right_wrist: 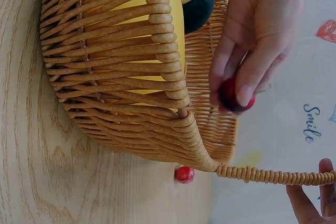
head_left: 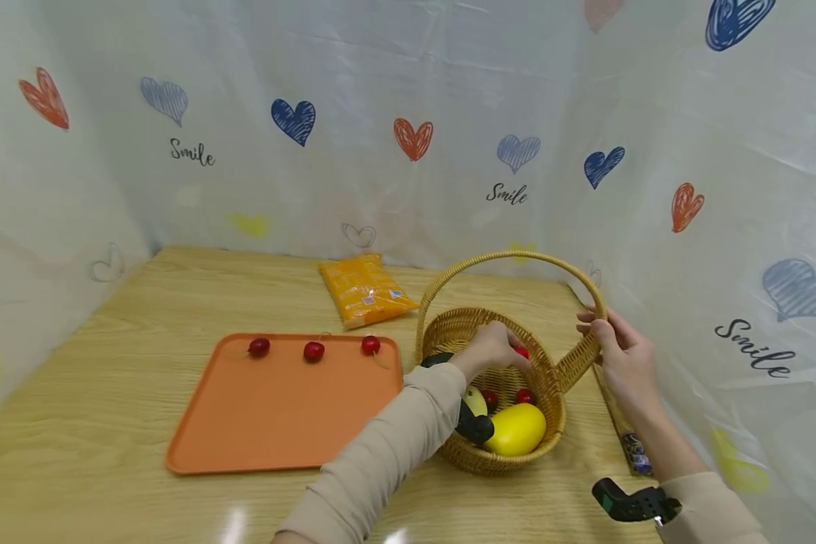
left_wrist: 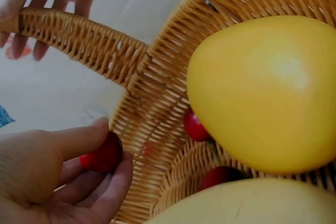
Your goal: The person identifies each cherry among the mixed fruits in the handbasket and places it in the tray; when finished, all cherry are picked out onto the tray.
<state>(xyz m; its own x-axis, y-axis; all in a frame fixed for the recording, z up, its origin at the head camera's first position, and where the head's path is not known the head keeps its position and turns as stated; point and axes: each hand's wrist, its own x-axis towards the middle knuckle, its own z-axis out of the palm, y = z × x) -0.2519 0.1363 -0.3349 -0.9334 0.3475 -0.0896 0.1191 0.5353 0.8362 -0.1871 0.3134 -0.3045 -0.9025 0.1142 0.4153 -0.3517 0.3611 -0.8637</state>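
My left hand is over the wicker basket, inside its arched handle. Its thumb and fingers pinch a red cherry, held above the basket's contents near the rim. With my right hand I grip the handle on its right side, fingers curled round it. In the basket lie a large smooth yellow fruit, a pale yellow-green fruit, partly hidden by my left arm, and two red cherries. A dark green rounded thing, its kind unclear, shows in the right wrist view.
Left of the basket lies an orange tray with three cherries along its far edge, one a red cherry in the middle. Behind stands an orange plastic packet. A white heart-printed curtain borders the wooden table behind and right.
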